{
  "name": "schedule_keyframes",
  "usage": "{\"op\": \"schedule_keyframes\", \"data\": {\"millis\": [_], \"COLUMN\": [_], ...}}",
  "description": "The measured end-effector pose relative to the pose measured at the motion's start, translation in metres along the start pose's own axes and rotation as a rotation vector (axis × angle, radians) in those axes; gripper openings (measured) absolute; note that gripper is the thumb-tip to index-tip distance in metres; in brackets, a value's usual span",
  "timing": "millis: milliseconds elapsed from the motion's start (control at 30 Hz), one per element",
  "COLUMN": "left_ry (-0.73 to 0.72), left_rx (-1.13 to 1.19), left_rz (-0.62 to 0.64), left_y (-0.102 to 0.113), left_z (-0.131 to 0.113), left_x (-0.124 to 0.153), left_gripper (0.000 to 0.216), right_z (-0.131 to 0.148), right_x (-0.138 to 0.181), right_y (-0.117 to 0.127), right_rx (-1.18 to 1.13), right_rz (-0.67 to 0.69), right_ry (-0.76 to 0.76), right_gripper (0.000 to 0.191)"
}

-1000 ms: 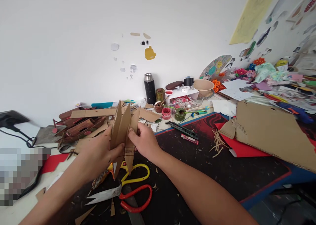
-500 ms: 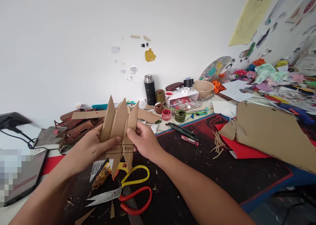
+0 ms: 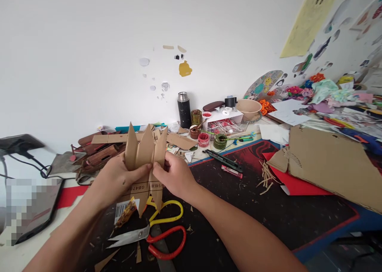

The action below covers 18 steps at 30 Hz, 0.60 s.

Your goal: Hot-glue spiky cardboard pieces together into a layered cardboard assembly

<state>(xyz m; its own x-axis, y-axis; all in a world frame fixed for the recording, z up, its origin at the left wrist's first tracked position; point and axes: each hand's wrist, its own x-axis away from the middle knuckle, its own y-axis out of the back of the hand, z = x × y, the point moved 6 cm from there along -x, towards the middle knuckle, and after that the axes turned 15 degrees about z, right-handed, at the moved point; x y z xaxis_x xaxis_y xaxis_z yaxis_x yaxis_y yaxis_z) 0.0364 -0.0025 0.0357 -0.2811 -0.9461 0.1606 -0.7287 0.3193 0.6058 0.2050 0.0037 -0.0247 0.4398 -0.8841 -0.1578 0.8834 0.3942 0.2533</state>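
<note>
Between my two hands stands a creased brown cardboard piece [image 3: 145, 152] with pointed tips at top and bottom and dark print near its lower part. My left hand [image 3: 122, 178] grips its left side, thumb pressed across the front. On its right side, my right hand [image 3: 174, 172] pinches the edge, with the thumb close to the other thumb. The fingers behind the cardboard are mostly hidden. Below lie scissors [image 3: 143, 234] with one yellow and one red handle, blades parted. A small wrapped item [image 3: 127, 214] with an orange-brown pattern rests beside them on the dark mat [image 3: 238, 208].
A black utility knife [image 3: 223, 160] and a small pink-red case [image 3: 232, 171] lie right of my hands. Paint jars [image 3: 220, 141], a black flask [image 3: 184, 110] and a bowl [image 3: 249, 108] stand at the back. A large cardboard sheet [image 3: 331, 160] covers the right side.
The cardboard piece has come slightly lower and its folds are turned a little. My left thumb has slid right, nearer my right thumb. The whole view has shifted slightly.
</note>
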Motion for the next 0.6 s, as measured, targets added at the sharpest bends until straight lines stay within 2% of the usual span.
{"op": "schedule_keyframes", "data": {"millis": [133, 267, 500, 600], "left_ry": [-0.018, 0.026, 0.016, -0.04], "left_rx": [-0.119, -0.236, -0.284, -0.249], "left_rz": [-0.062, -0.138, -0.252, -0.235], "left_y": [0.0, -0.003, -0.01, -0.013], "left_z": [-0.002, -0.004, -0.013, -0.02], "left_x": [0.002, 0.003, 0.013, 0.016], "left_gripper": [0.055, 0.054, 0.049, 0.045], "right_z": [0.001, 0.0, -0.001, 0.0], "right_x": [0.001, 0.0, 0.003, 0.005], "right_y": [0.0, 0.0, -0.002, -0.003], "right_rx": [0.049, 0.106, 0.127, 0.102], "right_rz": [-0.016, -0.031, -0.068, -0.067], "right_ry": [-0.022, -0.038, -0.045, -0.005], "right_gripper": [0.03, 0.031, 0.019, 0.012]}}
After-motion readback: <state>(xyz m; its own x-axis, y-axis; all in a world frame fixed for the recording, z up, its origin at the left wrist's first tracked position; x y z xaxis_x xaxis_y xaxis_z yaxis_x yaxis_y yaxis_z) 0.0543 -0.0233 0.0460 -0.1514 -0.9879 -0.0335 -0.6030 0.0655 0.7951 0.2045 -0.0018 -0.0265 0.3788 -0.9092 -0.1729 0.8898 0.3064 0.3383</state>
